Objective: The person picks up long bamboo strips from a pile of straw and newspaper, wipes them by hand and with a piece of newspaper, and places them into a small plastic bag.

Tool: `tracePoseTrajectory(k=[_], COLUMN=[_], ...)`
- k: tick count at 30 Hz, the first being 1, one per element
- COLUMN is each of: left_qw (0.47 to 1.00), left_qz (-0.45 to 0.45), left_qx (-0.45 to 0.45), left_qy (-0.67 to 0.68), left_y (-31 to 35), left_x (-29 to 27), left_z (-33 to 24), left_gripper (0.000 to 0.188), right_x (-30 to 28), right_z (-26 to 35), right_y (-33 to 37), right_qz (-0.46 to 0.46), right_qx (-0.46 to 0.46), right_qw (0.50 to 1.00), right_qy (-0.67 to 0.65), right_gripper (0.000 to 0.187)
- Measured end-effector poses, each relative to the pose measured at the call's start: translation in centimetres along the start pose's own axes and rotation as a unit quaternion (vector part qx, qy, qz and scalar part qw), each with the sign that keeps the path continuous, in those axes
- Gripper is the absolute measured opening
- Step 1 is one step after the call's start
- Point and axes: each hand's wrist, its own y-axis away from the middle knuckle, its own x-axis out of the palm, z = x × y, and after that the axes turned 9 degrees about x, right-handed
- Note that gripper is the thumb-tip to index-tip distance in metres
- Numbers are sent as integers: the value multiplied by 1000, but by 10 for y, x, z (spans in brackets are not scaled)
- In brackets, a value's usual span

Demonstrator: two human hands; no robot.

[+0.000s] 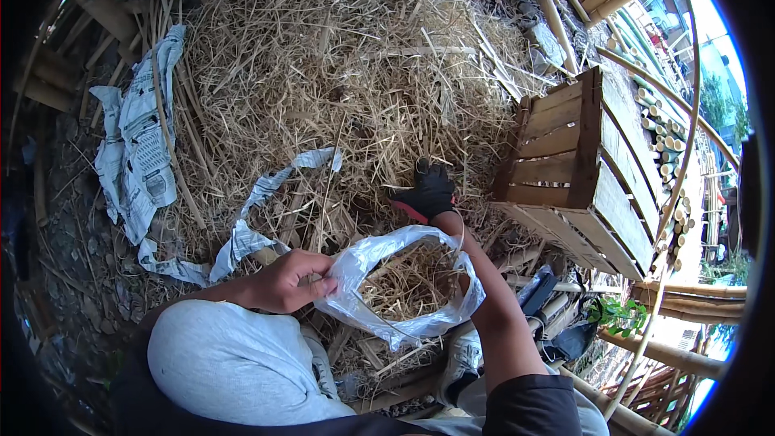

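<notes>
My bare left hand pinches the rim of a clear plastic bag. The bag's mouth gapes upward, and straw-like bamboo shavings lie inside it. Beyond the bag, my right hand wears a black glove with red at the edge. It rests on a broad heap of dry shavings, its fingers and thumb apart and nothing visible in them. My right forearm passes over the right side of the bag's rim.
A slatted wooden crate stands tilted at the right. Torn printed sheet lies at the left, with a strip trailing toward the bag. Bamboo poles edge the heap, and cut bamboo is stacked behind the crate.
</notes>
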Motion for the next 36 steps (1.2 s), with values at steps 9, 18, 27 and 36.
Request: tracePoseTrajectory(k=[9,18,27,36], left_qw=[1000,1000,1000,999], left_qz=[-8,-10,-8,-42], left_qx=[-14,-9,-2,14], left_qy=[1,-2,-15,4], left_y=[9,14,19,25], left_x=[-4,3,9,10], left_z=[-14,-14,-26,-37], left_gripper=[28,27,27,29], right_x=[-42,-54,-177,-214], right_z=[33,-53,-47,-49], right_y=[0,-36,14,28], right_qz=[-89,-208,-192,-345], right_qx=[56,-42,87,73], right_qw=[965,858,841,846], right_qy=[-241,-469,-498,-399], right_gripper=[55,68,32,28])
